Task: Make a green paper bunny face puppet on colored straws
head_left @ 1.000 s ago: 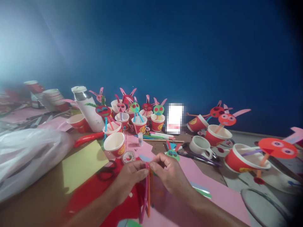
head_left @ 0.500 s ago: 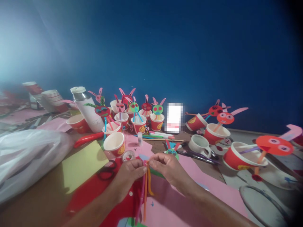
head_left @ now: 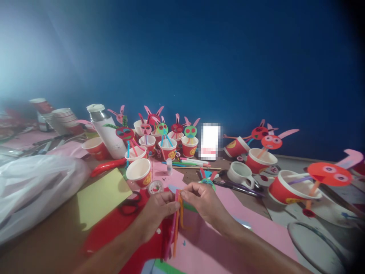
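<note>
My left hand [head_left: 159, 207] is closed on a pink drinking straw [head_left: 170, 239] and an orange drinking straw [head_left: 176, 236], which hang side by side from its fingertips. Close by on the right, my right hand [head_left: 203, 201] pinches a curved yellow-orange strip [head_left: 181, 217] at the straws' upper ends. Fingers hide part of where these pieces meet. Pink paper [head_left: 205, 239] and red paper [head_left: 114, 232] lie beneath the hands. A tape roll [head_left: 155, 187] sits just beyond my left hand, and a green paper face with ears [head_left: 207, 182] lies beyond my right.
Several red-and-white paper cups with paper animal faces, such as one cup [head_left: 167, 150], stand along the back. A white bottle [head_left: 107, 135], scissors [head_left: 129, 205], yellow paper [head_left: 102, 198] and plastic bag [head_left: 40, 190] are on the left. A mug [head_left: 238, 173] stands to the right.
The straws' lower ends have risen slightly, and the yellow-orange strip has shifted a little to the right. Both hands keep their hold, close together.
</note>
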The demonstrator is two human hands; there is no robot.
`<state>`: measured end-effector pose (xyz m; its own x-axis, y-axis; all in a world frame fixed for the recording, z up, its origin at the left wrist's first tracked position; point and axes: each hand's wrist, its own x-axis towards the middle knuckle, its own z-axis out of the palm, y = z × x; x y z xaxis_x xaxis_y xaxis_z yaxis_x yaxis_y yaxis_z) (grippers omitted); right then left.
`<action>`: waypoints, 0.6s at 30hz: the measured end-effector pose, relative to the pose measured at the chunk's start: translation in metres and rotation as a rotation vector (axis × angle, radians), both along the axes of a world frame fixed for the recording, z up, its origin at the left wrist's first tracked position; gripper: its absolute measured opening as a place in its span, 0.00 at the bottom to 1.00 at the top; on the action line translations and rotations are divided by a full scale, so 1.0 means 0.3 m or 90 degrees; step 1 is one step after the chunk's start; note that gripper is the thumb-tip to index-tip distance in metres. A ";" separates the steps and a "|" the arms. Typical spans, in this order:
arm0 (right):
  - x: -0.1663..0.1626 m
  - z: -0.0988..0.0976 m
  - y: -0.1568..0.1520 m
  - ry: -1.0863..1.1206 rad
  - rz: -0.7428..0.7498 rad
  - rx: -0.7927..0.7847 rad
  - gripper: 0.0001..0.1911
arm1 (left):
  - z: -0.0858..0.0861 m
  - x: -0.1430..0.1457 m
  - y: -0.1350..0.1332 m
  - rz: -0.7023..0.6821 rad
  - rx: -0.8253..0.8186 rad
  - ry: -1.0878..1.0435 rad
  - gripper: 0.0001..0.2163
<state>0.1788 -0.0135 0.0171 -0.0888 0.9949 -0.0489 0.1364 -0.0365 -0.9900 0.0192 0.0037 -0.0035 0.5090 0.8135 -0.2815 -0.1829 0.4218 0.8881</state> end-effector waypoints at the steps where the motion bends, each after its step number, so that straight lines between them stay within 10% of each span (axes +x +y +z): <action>1: 0.002 -0.003 0.002 0.011 0.003 0.002 0.11 | 0.001 -0.001 0.001 0.005 -0.001 0.000 0.13; 18: -0.012 0.001 -0.007 -0.037 -0.009 0.032 0.11 | -0.029 -0.007 0.002 0.023 0.003 0.021 0.13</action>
<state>0.1752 -0.0155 0.0173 -0.0725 0.9974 -0.0027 0.1929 0.0114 -0.9812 0.0171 0.0044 -0.0122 0.4697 0.8325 -0.2938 -0.1691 0.4115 0.8956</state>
